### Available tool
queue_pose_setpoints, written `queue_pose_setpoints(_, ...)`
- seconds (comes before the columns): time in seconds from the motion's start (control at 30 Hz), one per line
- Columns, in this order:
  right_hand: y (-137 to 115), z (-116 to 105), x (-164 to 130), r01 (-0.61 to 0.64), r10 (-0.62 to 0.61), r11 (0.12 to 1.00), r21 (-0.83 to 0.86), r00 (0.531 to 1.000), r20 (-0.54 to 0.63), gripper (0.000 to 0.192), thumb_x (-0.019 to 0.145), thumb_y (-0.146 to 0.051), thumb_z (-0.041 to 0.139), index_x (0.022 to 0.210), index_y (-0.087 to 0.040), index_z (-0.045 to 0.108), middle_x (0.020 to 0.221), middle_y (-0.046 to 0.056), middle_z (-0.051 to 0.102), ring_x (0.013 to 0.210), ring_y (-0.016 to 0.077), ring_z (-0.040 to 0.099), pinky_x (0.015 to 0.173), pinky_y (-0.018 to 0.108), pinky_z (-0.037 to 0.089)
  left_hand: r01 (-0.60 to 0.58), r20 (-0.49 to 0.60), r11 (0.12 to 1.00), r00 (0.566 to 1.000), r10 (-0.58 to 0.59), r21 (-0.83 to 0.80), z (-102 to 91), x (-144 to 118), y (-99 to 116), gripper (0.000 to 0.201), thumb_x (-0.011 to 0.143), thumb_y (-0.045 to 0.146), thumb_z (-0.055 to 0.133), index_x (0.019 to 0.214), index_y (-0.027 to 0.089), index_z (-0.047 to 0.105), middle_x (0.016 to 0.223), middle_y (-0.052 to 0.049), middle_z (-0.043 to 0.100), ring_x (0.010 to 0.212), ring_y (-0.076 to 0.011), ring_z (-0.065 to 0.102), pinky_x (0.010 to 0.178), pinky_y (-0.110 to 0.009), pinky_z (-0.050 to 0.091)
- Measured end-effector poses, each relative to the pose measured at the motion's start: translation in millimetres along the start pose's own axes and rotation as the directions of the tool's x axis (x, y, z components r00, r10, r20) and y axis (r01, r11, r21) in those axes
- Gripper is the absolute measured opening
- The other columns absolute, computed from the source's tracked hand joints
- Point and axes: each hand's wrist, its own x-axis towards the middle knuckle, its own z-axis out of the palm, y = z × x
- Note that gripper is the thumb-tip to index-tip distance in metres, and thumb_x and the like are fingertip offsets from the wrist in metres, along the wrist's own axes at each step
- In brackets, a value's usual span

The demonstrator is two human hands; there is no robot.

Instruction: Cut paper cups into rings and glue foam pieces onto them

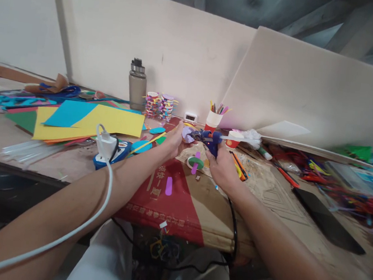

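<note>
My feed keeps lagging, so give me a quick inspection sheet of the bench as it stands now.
Surface: wooden bench with red-printed cardboard on it.
Job's things: blue glue gun in right hand; lilac paper disc at left hand.
Clutter: coloured paper sheets, bottle, cup of sticks, stacked paper discs, glue sticks, black slab.
Hands: both closed on their items.
Cables: white cable over left forearm; black cable off the bench edge.
Surroundings: pale partition boards behind.
</note>
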Motion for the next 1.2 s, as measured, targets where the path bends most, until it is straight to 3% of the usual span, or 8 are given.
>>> queue_pose_setpoints(0.13,3.7,2.3,1.7,-0.006,0.008,0.999,0.047,1.0,-0.026,0.039,0.088,-0.028,0.049,0.125,-0.016,0.05,0.11,0.016,0.066,0.099,0.0316,0.063,0.086,0.044,0.049,0.033,0.027,0.998,0.999,-0.035,0.051,1.6,-2.2,-2.8,0.055,0.101,0.049,0.021,0.089,0.014,0.062,0.064,-0.006,0.067,0.051,-0.013,0.062,0.047,-0.021,0.044)
queue_pose_setpoints(0.33,8.3,3.0,2.1,0.032,-0.025,0.995,0.091,0.996,-0.082,0.036,0.085,-0.023,0.051,0.12,-0.014,0.054,0.114,0.017,0.065,0.102,0.0311,0.062,0.09,0.045,0.048,0.005,-0.018,1.0,1.0,-0.005,-0.014,1.5,1.4,0.6,0.054,0.099,0.053,0.024,0.091,0.014,0.061,0.06,-0.002,0.063,0.05,-0.0124,0.062,0.049,-0.021,0.043)
queue_pose_setpoints(0.5,6.5,4.8,0.3,0.037,-0.035,0.998,0.053,0.998,-0.047,0.034,0.086,-0.023,0.049,0.12,-0.015,0.053,0.111,0.016,0.066,0.099,0.0315,0.063,0.087,0.046,0.049,-0.001,-0.023,1.0,1.0,0.002,0.015,-1.6,4.7,-2.7,0.055,0.098,0.056,0.026,0.092,0.014,0.062,0.062,-0.003,0.064,0.051,-0.0131,0.062,0.048,-0.022,0.043)
queue_pose_setpoints(0.7,9.5,5.9,2.0,0.013,-0.012,1.0,0.014,0.996,-0.084,0.036,0.087,-0.024,0.05,0.122,-0.015,0.052,0.108,0.017,0.066,0.1,0.0333,0.063,0.087,0.048,0.049,0.004,-0.002,0.997,1.0,-0.004,0.072,-0.2,1.0,-6.1,0.053,0.098,0.055,0.029,0.087,0.015,0.062,0.066,-0.004,0.066,0.05,-0.0129,0.061,0.047,-0.022,0.041)
queue_pose_setpoints(1.0,4.0,7.0,-3.7,0.073,-0.073,0.997,0.003,0.996,-0.05,0.037,0.088,-0.022,0.048,0.124,-0.015,0.051,0.114,0.018,0.064,0.104,0.0323,0.062,0.09,0.048,0.048,-0.069,-0.106,0.998,0.992,0.068,-0.003,0.3,4.4,-1.1,0.054,0.093,0.061,0.039,0.076,0.015,0.061,0.057,0.0,0.057,0.042,-0.0074,0.047,0.041,-0.019,0.033)
queue_pose_setpoints(1.2,4.8,5.0,0.2,0.001,-0.002,1.0,-0.003,0.997,-0.074,0.035,0.087,-0.023,0.048,0.12,-0.014,0.052,0.108,0.018,0.066,0.099,0.0338,0.064,0.086,0.049,0.05,-0.027,-0.072,0.999,0.997,0.028,0.018,3.7,1.1,-3.4,0.049,0.094,0.058,0.041,0.075,0.016,0.059,0.059,-0.001,0.059,0.046,-0.0094,0.052,0.043,-0.02,0.036)
